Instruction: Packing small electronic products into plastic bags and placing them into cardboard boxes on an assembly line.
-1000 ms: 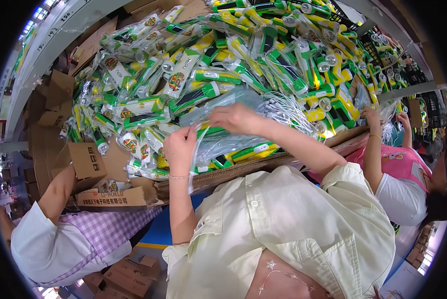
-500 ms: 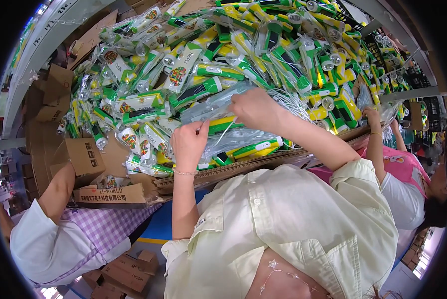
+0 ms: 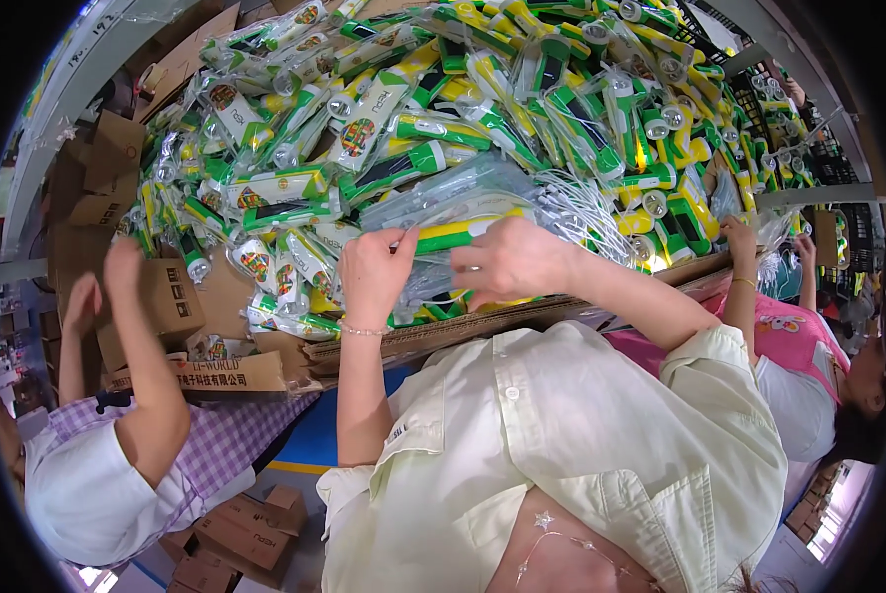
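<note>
While flashlights [image 3: 446, 237] on cardboard [image 3: 227, 308], floor [image 3: 316, 432] blue

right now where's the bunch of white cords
In the head view, the white cords lie right of centre on the flashlight heap, just beyond the person's right hand and right of the clear plastic bags.

A person [image 3: 601, 435] before a pile of torches [image 3: 388, 128]
Over the pile's near part, a torch [image 3: 443, 237] lies between the left hand [image 3: 374, 269] and the right hand [image 3: 514, 261]. Bags [image 3: 443, 191] lie on the pile's near half, and cables [image 3: 593, 215] rest on it farther right. Left of the pile are a carton [image 3: 151, 311] and a co-worker [image 3: 82, 484]; right of it, another co-worker [image 3: 794, 395] and a crate [image 3: 833, 163]. More cartons [image 3: 243, 539] sit below its near left side.
</note>
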A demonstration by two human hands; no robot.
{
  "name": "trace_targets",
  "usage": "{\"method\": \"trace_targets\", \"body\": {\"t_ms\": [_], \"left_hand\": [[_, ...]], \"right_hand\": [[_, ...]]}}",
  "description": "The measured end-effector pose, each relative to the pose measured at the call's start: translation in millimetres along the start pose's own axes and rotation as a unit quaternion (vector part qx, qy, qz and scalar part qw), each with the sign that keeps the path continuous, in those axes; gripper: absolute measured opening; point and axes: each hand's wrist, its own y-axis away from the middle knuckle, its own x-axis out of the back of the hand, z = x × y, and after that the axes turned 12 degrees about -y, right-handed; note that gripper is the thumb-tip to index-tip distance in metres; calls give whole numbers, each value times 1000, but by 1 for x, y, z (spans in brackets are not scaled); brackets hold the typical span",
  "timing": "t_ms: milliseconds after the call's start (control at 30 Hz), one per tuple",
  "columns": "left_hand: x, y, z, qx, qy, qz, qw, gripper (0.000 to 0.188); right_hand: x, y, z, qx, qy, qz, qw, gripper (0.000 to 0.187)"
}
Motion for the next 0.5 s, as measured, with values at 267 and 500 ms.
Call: {"method": "trace_targets", "body": {"t_ms": [267, 500], "left_hand": [[-5, -1, -4, -22, 34, 28, 999, 33], [-8, -2, -4, -18, 41, 45, 998, 32]], "right_hand": [[-4, 14, 9, -10, 42, 31, 999, 19], [12, 27, 25, -151, 9, 191, 970, 21]]}}
